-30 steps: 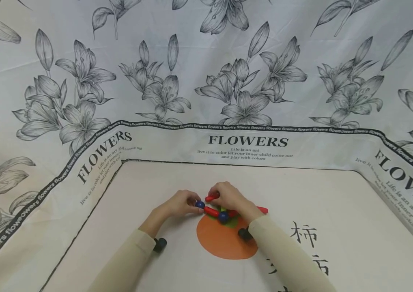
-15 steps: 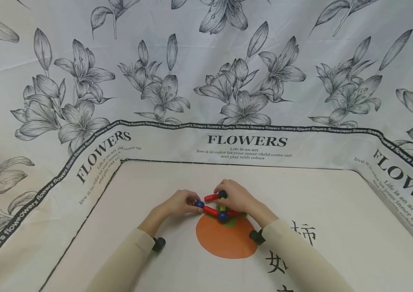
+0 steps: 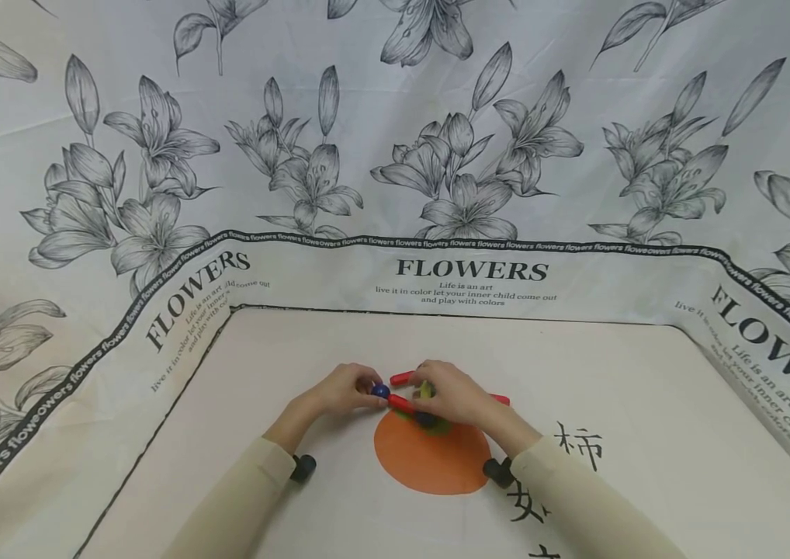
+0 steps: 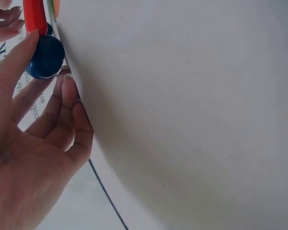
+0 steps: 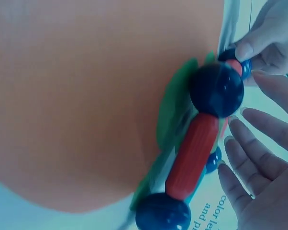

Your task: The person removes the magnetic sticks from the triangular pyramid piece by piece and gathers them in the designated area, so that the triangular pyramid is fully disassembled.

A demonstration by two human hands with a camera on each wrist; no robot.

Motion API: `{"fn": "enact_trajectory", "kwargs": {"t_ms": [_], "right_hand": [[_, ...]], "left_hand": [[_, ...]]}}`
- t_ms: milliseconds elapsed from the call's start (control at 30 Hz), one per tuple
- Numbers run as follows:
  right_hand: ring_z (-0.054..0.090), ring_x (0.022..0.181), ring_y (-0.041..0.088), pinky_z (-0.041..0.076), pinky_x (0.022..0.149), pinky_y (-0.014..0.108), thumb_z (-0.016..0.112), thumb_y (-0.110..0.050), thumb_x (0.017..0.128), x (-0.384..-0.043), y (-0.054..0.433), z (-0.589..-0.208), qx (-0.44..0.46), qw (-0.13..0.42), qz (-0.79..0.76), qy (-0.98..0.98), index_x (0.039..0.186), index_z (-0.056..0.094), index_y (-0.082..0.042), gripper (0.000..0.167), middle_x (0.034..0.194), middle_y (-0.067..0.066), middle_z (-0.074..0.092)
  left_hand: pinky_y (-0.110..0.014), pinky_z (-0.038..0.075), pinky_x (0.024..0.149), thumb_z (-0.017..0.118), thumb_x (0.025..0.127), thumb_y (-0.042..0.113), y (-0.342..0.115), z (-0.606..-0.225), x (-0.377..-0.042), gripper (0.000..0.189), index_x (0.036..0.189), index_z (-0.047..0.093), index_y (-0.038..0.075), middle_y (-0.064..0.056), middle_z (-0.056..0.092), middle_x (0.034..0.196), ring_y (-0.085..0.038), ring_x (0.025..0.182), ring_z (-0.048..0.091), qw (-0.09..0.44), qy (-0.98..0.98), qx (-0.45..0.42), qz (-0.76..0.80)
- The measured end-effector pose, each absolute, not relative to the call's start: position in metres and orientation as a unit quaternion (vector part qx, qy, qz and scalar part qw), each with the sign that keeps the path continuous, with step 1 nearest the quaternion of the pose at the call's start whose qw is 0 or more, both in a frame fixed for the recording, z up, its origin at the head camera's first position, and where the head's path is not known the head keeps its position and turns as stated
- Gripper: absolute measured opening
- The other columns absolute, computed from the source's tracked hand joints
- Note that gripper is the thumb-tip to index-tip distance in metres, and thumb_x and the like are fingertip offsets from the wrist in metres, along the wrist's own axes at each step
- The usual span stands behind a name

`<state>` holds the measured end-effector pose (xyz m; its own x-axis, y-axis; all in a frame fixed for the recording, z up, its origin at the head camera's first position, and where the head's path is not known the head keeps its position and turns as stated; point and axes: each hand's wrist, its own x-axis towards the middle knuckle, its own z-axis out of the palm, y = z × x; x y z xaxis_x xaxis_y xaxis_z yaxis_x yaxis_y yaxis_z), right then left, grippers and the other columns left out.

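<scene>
My left hand (image 3: 346,388) pinches a blue ball (image 4: 46,56) between thumb and fingers. A red rod (image 4: 35,17) joins this ball to the rest of a ball-and-rod building-toy frame. Over the frame's middle, my right hand (image 3: 454,400) has its fingers loosely spread. In the right wrist view, those fingers lie beside a blue middle ball (image 5: 216,91) without curling round it. From that ball another red rod (image 5: 192,155) runs to a further blue ball (image 5: 163,211). A yellow-green rod (image 3: 426,390) and a far red rod (image 3: 402,378) show partly behind the right hand.
The frame is above a pale table mat (image 3: 297,505) with an orange persimmon print (image 3: 433,458) and black characters (image 3: 579,446). A flower-patterned cloth (image 3: 472,194) rises at the back and sides. Dark wrist devices (image 3: 303,468) sit at both sleeves.
My right hand first draws back from the far red rod, uncovering its dark ball, then comes down nearer, covering most of the middle ball. The left hand keeps its pinch in place.
</scene>
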<state>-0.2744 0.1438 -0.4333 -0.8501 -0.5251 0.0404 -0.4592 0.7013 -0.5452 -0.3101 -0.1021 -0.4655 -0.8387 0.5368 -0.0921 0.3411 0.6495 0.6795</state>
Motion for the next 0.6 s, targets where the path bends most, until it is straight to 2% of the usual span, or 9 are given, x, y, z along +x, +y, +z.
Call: {"fn": "enact_trajectory", "kwargs": {"t_ms": [200, 433, 600], "right_hand": [[0.057, 0.082, 0.018, 0.049, 0.068, 0.031, 0.081, -0.022, 0.089, -0.274, 0.136, -0.438, -0.279, 0.068, -0.282, 0.915, 0.112, 0.076, -0.007, 0.027, 0.087, -0.003, 0.068], [0.057, 0.079, 0.014, 0.048, 0.068, 0.027, 0.08, -0.021, 0.091, -0.28, 0.124, -0.446, -0.287, 0.061, -0.257, 0.921, 0.098, 0.081, -0.012, 0.012, 0.098, -0.002, 0.076], [0.054, 0.07, 0.011, 0.046, 0.063, 0.025, 0.08, -0.024, 0.091, -0.281, 0.121, -0.448, -0.283, 0.063, -0.234, 0.928, 0.09, 0.08, -0.015, 0.009, 0.079, -0.009, 0.07]], "left_hand": [[-0.029, 0.051, 0.078, 0.079, 0.092, 0.027, -0.103, -0.465, -0.311, 0.03, 0.116, 0.071, 0.009, 0.001, 0.063, 0.089, -0.016, 0.085, 0.057, 0.143, 0.895, 0.253, 0.339], [-0.028, 0.051, 0.079, 0.08, 0.091, 0.025, -0.103, -0.463, -0.311, 0.03, 0.115, 0.071, 0.01, 0.001, 0.064, 0.088, -0.016, 0.084, 0.058, 0.147, 0.894, 0.248, 0.342], [-0.029, 0.051, 0.079, 0.08, 0.091, 0.025, -0.103, -0.464, -0.31, 0.03, 0.115, 0.071, 0.011, 0.001, 0.064, 0.087, -0.016, 0.084, 0.058, 0.149, 0.896, 0.242, 0.341]]}}
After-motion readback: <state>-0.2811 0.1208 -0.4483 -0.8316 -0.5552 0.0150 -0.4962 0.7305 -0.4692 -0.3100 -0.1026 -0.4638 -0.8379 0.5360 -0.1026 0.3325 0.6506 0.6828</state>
